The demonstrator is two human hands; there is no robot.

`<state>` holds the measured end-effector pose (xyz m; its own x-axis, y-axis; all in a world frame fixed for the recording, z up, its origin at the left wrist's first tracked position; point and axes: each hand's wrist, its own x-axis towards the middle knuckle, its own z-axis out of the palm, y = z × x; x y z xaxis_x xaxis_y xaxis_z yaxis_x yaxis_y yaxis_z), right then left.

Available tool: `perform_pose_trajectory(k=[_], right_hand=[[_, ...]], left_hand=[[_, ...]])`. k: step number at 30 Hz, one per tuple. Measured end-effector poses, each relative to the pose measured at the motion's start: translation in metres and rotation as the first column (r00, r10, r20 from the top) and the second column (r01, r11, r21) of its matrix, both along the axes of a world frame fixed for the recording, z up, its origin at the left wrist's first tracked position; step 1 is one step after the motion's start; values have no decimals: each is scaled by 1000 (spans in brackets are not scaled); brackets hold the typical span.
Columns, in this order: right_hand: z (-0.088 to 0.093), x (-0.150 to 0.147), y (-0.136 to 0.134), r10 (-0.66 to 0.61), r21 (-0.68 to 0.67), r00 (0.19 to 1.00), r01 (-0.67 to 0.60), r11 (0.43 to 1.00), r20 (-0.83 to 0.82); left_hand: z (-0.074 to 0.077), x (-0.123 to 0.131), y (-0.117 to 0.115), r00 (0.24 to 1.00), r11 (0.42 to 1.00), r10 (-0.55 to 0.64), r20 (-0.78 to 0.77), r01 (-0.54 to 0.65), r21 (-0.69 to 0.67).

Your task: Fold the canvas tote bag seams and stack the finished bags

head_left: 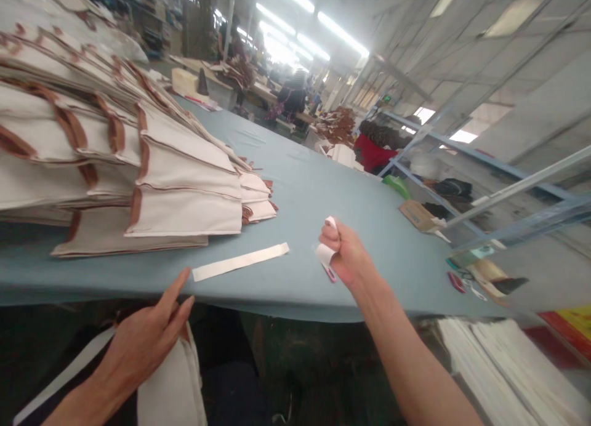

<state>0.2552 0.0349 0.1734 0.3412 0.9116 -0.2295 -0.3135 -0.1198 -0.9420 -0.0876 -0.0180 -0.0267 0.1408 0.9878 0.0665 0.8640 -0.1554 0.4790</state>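
Note:
A flat cream strip (240, 261) lies slantwise near the front edge of the blue-covered table (305, 186). My left hand (143, 337) is open at the table edge, index finger stretched out close to the strip's left end. Beneath that hand, a cream fabric piece (173, 383) hangs over my lap, and a pale band (64, 373) trails at its left. Over the table, the fingers of my right hand (344, 250) are closed around a curled white strip (325, 253). Below the curl shows a small pink object (329, 274), its kind unclear.
Stacked cream fabric bags with brown trim (184, 192) cover the table's left side. At the right end lie scissors (471, 284), a cardboard box (418, 215) and a blue metal rack (508, 167). White stacked material (503, 370) stands lower right. A person (293, 96) is farther back.

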Motion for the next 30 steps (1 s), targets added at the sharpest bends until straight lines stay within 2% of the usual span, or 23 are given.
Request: perform_pose_trajectory(k=[3, 7, 10, 13, 16, 20, 26, 30], right_hand=[[2, -56, -33, 200, 15, 980, -200, 980, -11], [7, -114, -66, 457, 104, 889, -453, 885, -16], [8, -146, -78, 545, 131, 837, -535, 834, -51], [4, -164, -76, 537, 153, 841, -524, 838, -60], [-6, -168, -66, 460, 149, 888, -452, 880, -19], [-19, -160, -57, 349, 116, 937, -346, 931, -5], [-28, -139, -64, 293, 125, 956, -286, 950, -36], [-35, -120, -85, 261, 162, 965, -255, 953, -17]], left_hand=[[8, -1, -15, 979, 998, 50, 197, -39, -57], [25, -4, -31, 910, 989, 108, 399, -58, -136], [43, -5, -40, 815, 974, 72, 575, 68, -218], [61, -7, -51, 663, 918, 51, 747, 263, -296], [72, -10, -66, 536, 819, 68, 842, 452, -354], [77, -12, -85, 429, 682, 101, 897, 627, -376], [68, -18, -102, 334, 629, 216, 918, 671, -392], [73, -29, -112, 327, 612, 310, 893, 650, -451]])
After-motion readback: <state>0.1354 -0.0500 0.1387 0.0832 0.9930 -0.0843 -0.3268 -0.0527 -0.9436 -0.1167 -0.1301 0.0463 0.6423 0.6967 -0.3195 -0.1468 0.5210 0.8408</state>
